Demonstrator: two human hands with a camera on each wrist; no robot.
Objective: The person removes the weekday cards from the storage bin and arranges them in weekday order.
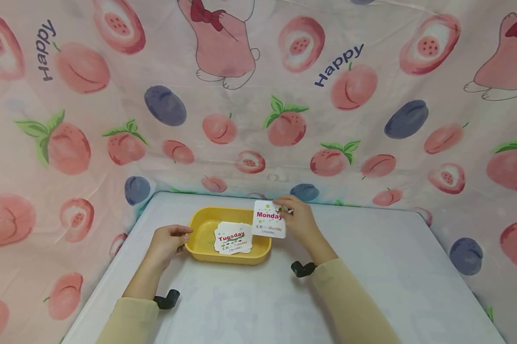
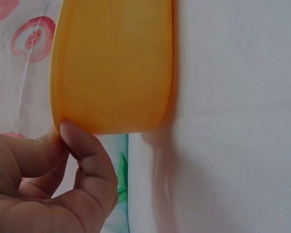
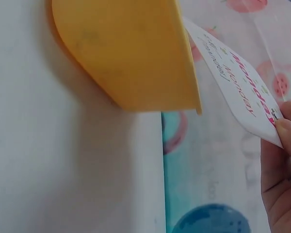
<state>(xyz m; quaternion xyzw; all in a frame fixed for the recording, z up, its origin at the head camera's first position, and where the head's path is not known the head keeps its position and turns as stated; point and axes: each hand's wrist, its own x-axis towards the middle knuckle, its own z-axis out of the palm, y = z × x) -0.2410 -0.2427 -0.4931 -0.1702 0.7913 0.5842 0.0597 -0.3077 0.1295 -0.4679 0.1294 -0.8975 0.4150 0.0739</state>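
Note:
My left hand (image 1: 167, 245) pinches the left rim of a yellow plastic tray (image 1: 228, 258) between thumb and fingers; in the left wrist view the fingertips (image 2: 77, 133) sit at the corner of its wall. Inside the tray lies a small pile of white flash cards, the top one a "Tuesday" card (image 1: 232, 238). A "Monday" card (image 1: 269, 219) is pinched at its right edge by my right hand (image 1: 299, 220), over the tray's right end. In the right wrist view the Monday card (image 3: 233, 87) tilts just beyond the tray's rim, thumb on its printed face.
The tray stands on a white-covered table (image 1: 250, 306), near its far edge. A fruit-patterned curtain (image 1: 250, 119) hangs behind the table and along its sides. Black wrist mounts (image 1: 303, 269) are fixed by both sleeves.

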